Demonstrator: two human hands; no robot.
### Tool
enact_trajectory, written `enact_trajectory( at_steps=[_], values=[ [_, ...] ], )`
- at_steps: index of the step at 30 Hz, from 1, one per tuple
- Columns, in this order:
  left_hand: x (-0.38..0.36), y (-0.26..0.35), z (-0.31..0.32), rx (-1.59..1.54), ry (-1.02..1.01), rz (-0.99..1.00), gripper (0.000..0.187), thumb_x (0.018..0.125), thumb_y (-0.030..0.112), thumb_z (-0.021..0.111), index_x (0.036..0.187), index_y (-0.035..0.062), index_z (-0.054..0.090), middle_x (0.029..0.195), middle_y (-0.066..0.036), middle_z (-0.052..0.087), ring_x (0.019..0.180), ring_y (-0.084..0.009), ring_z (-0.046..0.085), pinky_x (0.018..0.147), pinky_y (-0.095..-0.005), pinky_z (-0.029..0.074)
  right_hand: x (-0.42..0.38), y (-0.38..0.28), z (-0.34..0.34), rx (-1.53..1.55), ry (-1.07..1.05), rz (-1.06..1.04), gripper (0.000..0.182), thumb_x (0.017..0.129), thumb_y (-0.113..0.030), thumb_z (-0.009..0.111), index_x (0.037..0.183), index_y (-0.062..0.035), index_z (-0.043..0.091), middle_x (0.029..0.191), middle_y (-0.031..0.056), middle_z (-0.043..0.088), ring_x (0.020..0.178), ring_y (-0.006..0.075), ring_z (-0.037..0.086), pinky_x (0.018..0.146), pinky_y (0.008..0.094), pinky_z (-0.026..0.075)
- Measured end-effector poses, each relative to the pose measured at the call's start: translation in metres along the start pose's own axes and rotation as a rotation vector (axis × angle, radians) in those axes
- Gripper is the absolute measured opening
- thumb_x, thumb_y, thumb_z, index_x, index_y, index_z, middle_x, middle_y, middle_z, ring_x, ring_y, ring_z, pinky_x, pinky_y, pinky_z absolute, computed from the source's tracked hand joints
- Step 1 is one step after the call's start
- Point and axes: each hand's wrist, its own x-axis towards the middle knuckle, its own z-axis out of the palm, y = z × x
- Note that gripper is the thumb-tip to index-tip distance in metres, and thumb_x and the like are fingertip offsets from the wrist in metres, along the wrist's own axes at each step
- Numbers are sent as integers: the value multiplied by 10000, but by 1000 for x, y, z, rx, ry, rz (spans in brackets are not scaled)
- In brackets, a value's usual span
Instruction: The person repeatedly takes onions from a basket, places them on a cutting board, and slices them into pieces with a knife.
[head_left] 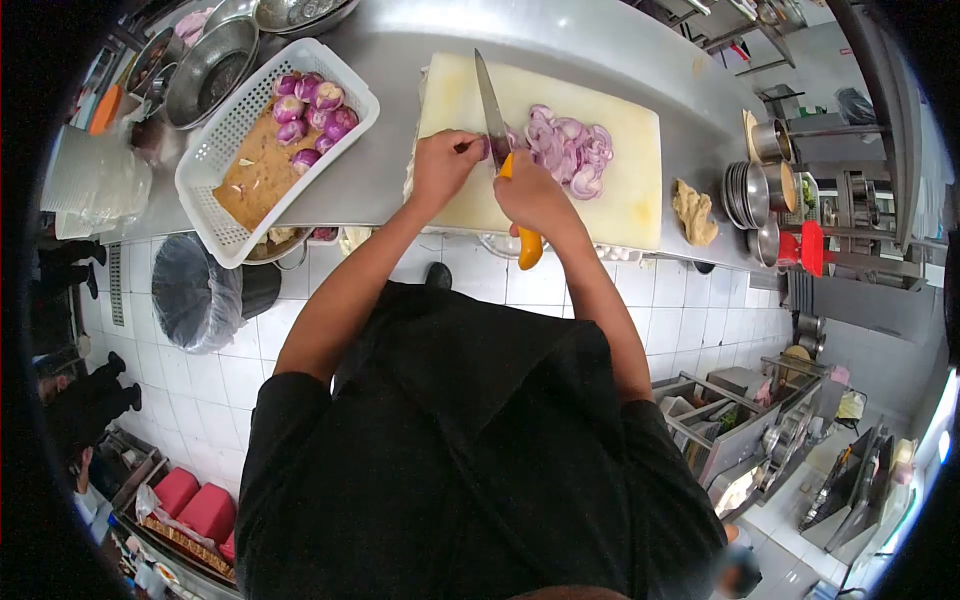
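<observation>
My right hand (532, 195) grips the yellow handle of a kitchen knife (490, 100), its blade pointing away from me over the white cutting board (625, 215). My left hand (445, 168) is closed at the left of the blade, its fingertips pinching a small piece of purple onion (485, 148) that is mostly hidden. Right of the blade lies a loose pile of sliced purple onion (570, 150). A white perforated basket (350, 75) to the left holds several peeled purple onions (325, 97) on a brown sheet.
Metal bowls (212, 75) and stacked plastic containers (100, 170) stand on the left of the steel counter (400, 25). At the right lie a crumpled tan cloth (694, 212) and stacked metal pans (740, 195). A lined bin (197, 290) stands on the floor. Other people are at far left.
</observation>
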Motion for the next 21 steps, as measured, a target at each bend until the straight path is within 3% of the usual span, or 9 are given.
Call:
enact_trajectory(
  at_steps=[5,8,11,17,21],
  values=[
    [0,-3,1,-16,-10,-6,186,880,175,717,942,7,770,776,-133,738,656,-176,695,651,-300,544,1,2,1,0,-36,47,361,913,-136,477,1192,90,437,942,287,657,552,352,680,506,445,560],
    [0,2,-1,4,-1,9,186,877,172,719,946,8,772,782,-136,741,661,-180,701,652,-302,546,2,3,6,-17,-10,36,347,919,-139,488,1177,86,439,915,287,663,541,354,675,509,446,555],
    [1,-6,4,40,46,63,183,871,170,723,949,13,775,786,-140,744,662,-188,706,650,-305,548,54,62,58,-131,181,-193,332,925,-145,499,1156,86,439,881,283,671,529,356,669,501,445,553],
    [3,3,-1,2,28,32,182,868,177,719,940,21,777,787,-146,741,666,-212,714,654,-315,555,16,9,10,-17,18,10,360,927,-137,500,1186,105,437,876,274,674,536,358,675,500,442,555],
    [0,-5,2,13,31,63,181,869,177,704,933,24,776,796,-142,739,681,-222,716,663,-325,555,-6,-1,-1,-14,-27,39,369,900,-107,482,1184,125,438,866,290,665,549,367,681,518,452,566]
  ],
)
